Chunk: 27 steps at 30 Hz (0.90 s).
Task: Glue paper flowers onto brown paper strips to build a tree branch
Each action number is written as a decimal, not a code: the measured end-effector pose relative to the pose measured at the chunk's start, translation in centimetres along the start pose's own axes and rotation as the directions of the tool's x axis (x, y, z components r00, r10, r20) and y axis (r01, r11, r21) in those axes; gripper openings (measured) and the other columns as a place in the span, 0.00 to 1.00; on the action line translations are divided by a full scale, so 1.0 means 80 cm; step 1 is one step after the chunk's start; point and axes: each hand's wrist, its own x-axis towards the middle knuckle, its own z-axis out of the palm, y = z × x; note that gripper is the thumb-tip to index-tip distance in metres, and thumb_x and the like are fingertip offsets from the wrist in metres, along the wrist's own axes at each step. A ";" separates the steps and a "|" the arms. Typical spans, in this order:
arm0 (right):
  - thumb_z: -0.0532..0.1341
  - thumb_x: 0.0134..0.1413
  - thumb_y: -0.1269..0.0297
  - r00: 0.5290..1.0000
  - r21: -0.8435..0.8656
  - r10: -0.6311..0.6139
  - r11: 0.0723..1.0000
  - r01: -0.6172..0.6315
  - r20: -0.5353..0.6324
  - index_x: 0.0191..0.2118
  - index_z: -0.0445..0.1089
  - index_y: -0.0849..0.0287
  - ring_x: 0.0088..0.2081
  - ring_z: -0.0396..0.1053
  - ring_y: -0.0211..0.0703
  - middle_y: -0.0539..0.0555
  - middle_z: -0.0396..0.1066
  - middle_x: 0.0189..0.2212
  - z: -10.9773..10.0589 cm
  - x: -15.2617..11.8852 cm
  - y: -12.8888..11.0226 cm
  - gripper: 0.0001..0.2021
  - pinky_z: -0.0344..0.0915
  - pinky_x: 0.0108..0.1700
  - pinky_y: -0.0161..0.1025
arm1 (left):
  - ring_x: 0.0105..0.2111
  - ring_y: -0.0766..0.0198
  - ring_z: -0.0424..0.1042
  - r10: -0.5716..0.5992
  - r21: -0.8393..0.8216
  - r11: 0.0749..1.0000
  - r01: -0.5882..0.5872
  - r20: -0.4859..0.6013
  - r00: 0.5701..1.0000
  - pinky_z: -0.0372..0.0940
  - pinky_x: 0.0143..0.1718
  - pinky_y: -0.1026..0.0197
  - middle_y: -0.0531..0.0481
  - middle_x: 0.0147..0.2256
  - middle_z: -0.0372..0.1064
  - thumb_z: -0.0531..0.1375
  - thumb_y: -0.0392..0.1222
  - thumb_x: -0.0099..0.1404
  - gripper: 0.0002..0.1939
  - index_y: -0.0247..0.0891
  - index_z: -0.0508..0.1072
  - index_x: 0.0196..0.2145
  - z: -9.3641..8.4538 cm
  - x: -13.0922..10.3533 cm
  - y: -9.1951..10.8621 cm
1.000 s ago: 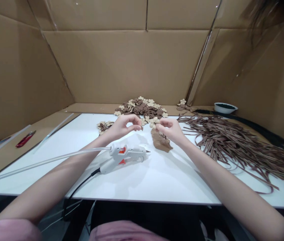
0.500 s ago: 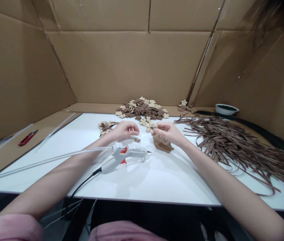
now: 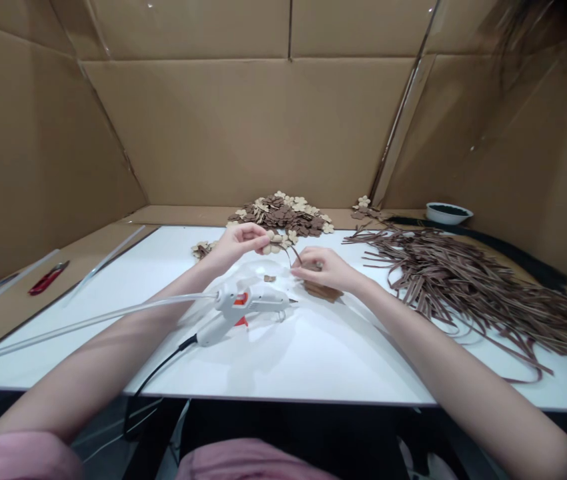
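My left hand point(image 3: 244, 245) pinches a cream flower piece point(image 3: 273, 245) above the middle of the white board. From the flower, thin brown strips point(image 3: 293, 253) run to my right hand point(image 3: 321, 268), whose fingers are closed on them. Beneath my right hand lies a brown scrap point(image 3: 324, 291). A white and orange glue gun point(image 3: 243, 307) rests in front of my hands, its nozzle pointing right. Near it is a small brown bit point(image 3: 270, 279). A few cream flowers with strips point(image 3: 203, 249) lie just left of my left hand, partly hidden by it.
Brown and cream flower cutouts point(image 3: 283, 215) are heaped at the back. Many brown strips point(image 3: 463, 287) cover the right side, below a white bowl point(image 3: 448, 213). A red cutter point(image 3: 48, 278) and clear sticks point(image 3: 108, 260) lie left. A black cord point(image 3: 163, 365) crosses the front edge.
My left hand has moved up and now holds the cream flower that was at my right hand. My right hand has shifted slightly down and holds the strips. The view has shifted slightly.
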 end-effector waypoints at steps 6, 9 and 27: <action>0.55 0.53 0.79 0.976 -0.270 -0.082 0.953 0.135 0.199 0.45 0.79 0.43 0.58 0.58 0.55 0.55 0.66 0.57 0.001 -0.008 0.005 0.24 0.53 0.58 0.58 | 0.26 0.68 0.69 -0.020 -0.032 0.999 0.017 -0.090 0.996 0.64 0.31 0.63 0.50 0.26 0.72 0.69 0.50 0.54 0.17 0.34 0.74 0.34 -0.019 0.008 -0.011; 0.53 0.49 0.83 0.965 -0.307 -0.076 0.939 0.154 0.251 0.45 0.79 0.42 0.59 0.56 0.56 0.55 0.65 0.59 0.001 -0.009 -0.004 0.28 0.52 0.58 0.60 | 0.27 0.67 0.69 -0.022 -0.023 1.000 0.020 -0.085 0.996 0.64 0.31 0.63 0.49 0.28 0.73 0.69 0.51 0.55 0.17 0.35 0.75 0.35 -0.020 0.008 -0.012; 0.66 0.44 0.70 0.987 -0.278 0.003 0.959 -0.049 -0.163 0.29 0.78 0.56 0.41 0.71 0.48 0.55 0.77 0.38 -0.041 -0.010 0.047 0.04 0.61 0.48 0.45 | 0.25 0.69 0.68 -0.034 -0.042 0.999 0.032 -0.050 0.998 0.64 0.32 0.63 0.52 0.25 0.71 0.70 0.49 0.54 0.16 0.34 0.74 0.32 -0.011 0.004 -0.004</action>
